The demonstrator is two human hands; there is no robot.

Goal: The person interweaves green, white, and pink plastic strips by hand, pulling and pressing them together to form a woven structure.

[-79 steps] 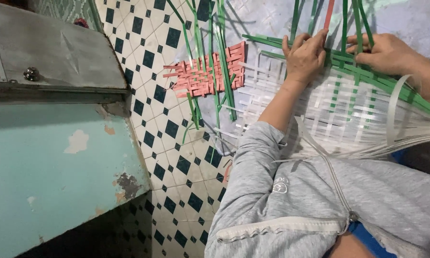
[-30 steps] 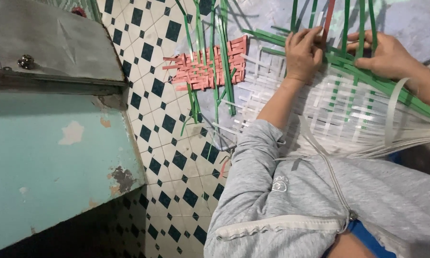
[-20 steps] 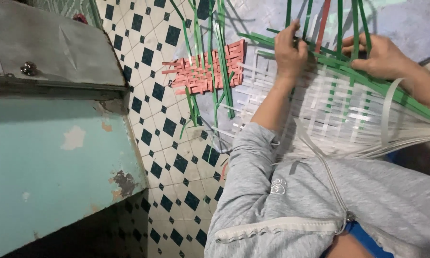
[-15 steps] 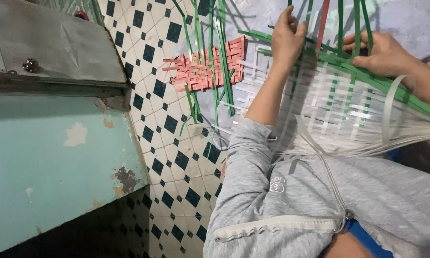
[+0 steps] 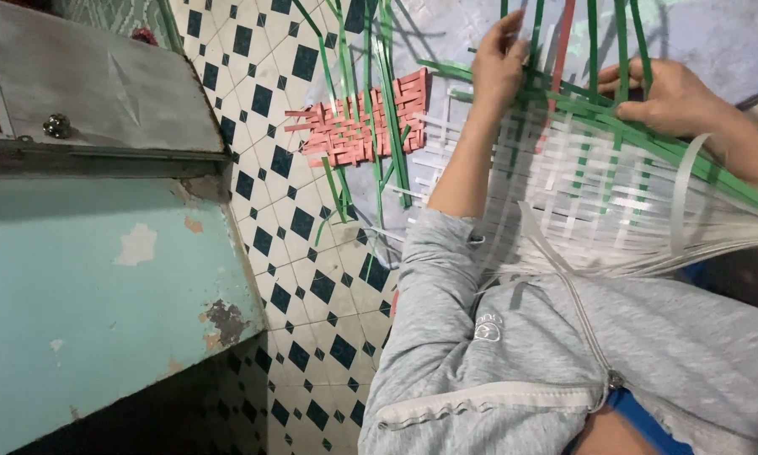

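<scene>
A teal wall [image 5: 84,312] and a diamond-patterned tile floor [image 5: 312,278] lie well out past the left hand. Under both hands spreads a woven mat of white and green plastic strips [image 5: 598,194]. Just beyond the left hand lies a smaller pink woven panel [image 5: 362,122] threaded with green strips. The left hand [image 5: 497,67] pinches an upright green strip [image 5: 535,38] between its fingertips. The right hand [image 5: 669,93], fingers curled, presses on the slanting green strips [image 5: 648,139] of the mat.
</scene>
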